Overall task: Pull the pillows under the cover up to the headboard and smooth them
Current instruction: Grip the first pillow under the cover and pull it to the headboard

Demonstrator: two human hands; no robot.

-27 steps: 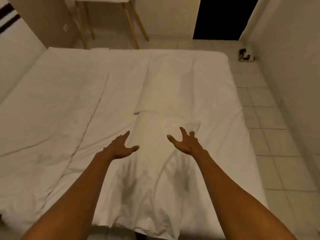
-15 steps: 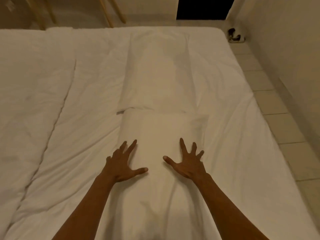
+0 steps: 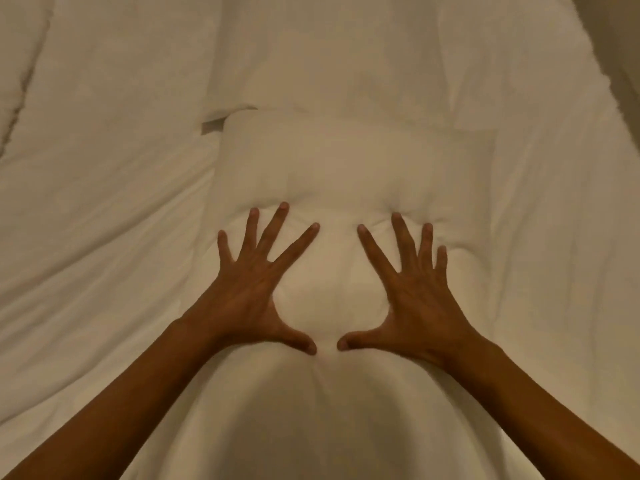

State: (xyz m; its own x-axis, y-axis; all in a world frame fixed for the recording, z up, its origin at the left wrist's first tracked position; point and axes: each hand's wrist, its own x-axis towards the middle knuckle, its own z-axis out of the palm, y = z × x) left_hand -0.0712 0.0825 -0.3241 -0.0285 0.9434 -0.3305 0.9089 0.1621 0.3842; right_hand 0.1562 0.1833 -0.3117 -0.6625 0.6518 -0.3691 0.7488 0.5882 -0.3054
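Wrinkles run across the white cover [image 3: 104,209] on the left side of the bed, where a long seam or fold curves down along the far left edge. Nearer the middle, a bare forearm comes up from the lower left corner to the left hand [image 3: 254,292], which lies palm down on the cover with all five fingers spread wide. It grips nothing; its fingertips [image 3: 284,206] dent the fabric, and the thumb points inward along the near edge of the raised shape.

That raised shape is a pillow [image 3: 353,168] under the cover, a rounded rectangular bulge in the middle of the view, its far edge marked by a fold with a small dark gap at the left corner. Between the two hands the covered pillow swells up into a soft mound. Beyond it, a second long bulge [image 3: 332,57] runs away toward the top of the view; whether that is another pillow cannot be told.

Right of the mound, the right hand [image 3: 415,299] mirrors the left: flat, palm down, fingers splayed, holding nothing, pressing on the cover over the pillow. Its thumb tip lies just beside the left thumb tip, apart by a narrow gap. The right forearm leaves at the lower right corner. Further right the cover lies in shallow creases up to the bed's edge.
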